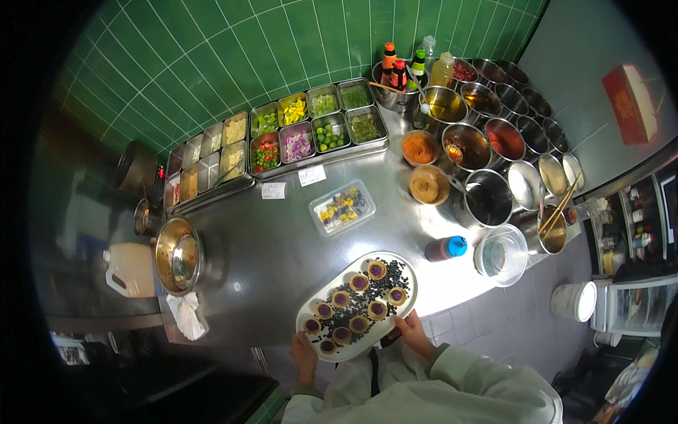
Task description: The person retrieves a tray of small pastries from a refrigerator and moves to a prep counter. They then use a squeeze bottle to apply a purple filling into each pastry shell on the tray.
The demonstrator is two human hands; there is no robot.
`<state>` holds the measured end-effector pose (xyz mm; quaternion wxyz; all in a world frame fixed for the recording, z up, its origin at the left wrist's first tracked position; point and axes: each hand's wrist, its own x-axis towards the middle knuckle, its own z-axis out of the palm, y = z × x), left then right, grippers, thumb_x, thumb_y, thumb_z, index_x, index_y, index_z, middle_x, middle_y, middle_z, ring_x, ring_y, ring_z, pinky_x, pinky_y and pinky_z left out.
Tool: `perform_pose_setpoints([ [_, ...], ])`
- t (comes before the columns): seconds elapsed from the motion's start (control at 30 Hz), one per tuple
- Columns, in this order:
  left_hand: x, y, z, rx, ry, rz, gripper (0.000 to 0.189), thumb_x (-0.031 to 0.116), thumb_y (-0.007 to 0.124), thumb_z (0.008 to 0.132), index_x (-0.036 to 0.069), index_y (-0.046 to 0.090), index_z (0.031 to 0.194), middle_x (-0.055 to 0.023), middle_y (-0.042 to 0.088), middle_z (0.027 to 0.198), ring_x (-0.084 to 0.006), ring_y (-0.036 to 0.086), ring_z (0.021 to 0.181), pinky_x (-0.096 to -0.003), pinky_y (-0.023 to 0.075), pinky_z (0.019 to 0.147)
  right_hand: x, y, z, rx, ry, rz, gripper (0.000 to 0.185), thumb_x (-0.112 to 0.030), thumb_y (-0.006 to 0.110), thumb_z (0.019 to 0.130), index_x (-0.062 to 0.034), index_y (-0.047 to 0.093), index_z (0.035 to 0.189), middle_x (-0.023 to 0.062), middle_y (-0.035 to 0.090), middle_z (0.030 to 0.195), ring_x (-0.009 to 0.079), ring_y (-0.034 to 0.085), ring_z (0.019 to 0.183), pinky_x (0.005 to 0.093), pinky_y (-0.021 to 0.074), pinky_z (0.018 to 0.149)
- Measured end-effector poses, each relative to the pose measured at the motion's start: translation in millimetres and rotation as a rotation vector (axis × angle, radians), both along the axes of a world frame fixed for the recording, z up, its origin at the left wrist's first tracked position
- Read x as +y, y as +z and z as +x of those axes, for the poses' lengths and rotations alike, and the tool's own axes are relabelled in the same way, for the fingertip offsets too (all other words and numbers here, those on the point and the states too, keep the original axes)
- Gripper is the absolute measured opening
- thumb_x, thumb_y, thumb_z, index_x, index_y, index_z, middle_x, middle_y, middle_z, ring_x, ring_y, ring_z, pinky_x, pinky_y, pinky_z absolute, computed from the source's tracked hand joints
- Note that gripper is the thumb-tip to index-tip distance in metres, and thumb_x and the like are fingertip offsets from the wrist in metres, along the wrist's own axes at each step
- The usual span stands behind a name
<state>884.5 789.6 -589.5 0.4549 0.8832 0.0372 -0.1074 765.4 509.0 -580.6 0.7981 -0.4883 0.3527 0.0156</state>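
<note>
Both my hands grip a long oval white platter (375, 335) at the near edge of the steel counter. My left hand (303, 354) holds its left end, and my right hand (413, 333) has the near right side, fingers curled partly out of sight beneath. Black beans (396, 274) are spread over the platter. Several small round tart shells (358, 282) with purple filling stand on them in two rough rows. Beyond the platter lies a clear plastic tray (319, 225) of yellow and purple edible flowers (344, 206).
A blue-capped squeeze bottle (446, 249) lies to the right, beside a clear plastic tub (502, 254). Steel pots (484, 199) and seasoning bowls (429, 184) crowd that side. Pans of chopped vegetables (296, 142) line the wall. Leftward are a steel bowl (180, 256) and a white cloth (185, 316).
</note>
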Motion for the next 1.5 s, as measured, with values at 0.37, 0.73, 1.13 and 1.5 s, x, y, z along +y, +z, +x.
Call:
perform_pose_setpoints([
  [0.37, -9.6, -5.2, 94.2, -0.086, -0.241, 0.167, 0.037, 0.03, 0.038, 0.101, 0.0, 0.053, 0.088, -0.028, 0.059, 0.078, -0.0494, 0.057, 0.077, -0.0534, 0.0417, 0.063, 39.1, -11.8, 32.9, 0.053, -0.323, -0.01, 0.038, -0.016, 0.048, 0.098, -0.0047, 0.031, 0.131, 0.0133, 0.059, 0.109, 0.0223, 0.065, 0.071, 0.0306, 0.0576, 0.055],
  [0.73, -30.3, 23.3, 160.5, -0.066, -0.592, 0.541, 0.041, 0.031, 0.034, 0.101, -0.001, 0.058, 0.09, -0.0299, 0.062, 0.082, -0.0493, 0.059, 0.079, -0.0565, 0.0451, 0.072, 18.2, 27.2, 53.9, 0.592, 0.134, -0.597, 0.045, -0.042, 0.056, 0.092, 0.0013, 0.054, 0.105, 0.0237, 0.066, 0.085, 0.0361, 0.066, 0.071, 0.0451, 0.0518, 0.064],
  [1.13, -22.1, 60.9, 203.1, -0.014, -0.535, 0.787, 0.047, 0.037, 0.035, 0.1, 0.0, 0.064, 0.097, -0.025, 0.066, 0.092, -0.0446, 0.061, 0.089, -0.0492, 0.0476, 0.081, -141.6, 67.3, 77.1, 0.094, -0.342, -1.257, 0.09, -0.032, 0.081, 0.074, 0.0037, 0.031, 0.14, 0.0256, 0.044, 0.137, 0.0365, 0.044, 0.128, 0.0386, 0.0376, 0.105],
  [1.5, -207.5, 298.7, 66.9, 0.031, -0.892, -0.283, 0.065, 0.005, 0.059, 0.09, -0.001, 0.025, 0.145, -0.0252, 0.045, 0.135, -0.0355, 0.054, 0.117, -0.0434, 0.0451, 0.096, -95.9, 196.2, 56.6, 0.007, -0.123, -0.991, 0.063, -0.035, 0.072, 0.082, -0.0079, 0.045, 0.132, 0.0108, 0.058, 0.114, 0.0251, 0.057, 0.104, 0.0384, 0.049, 0.088],
])
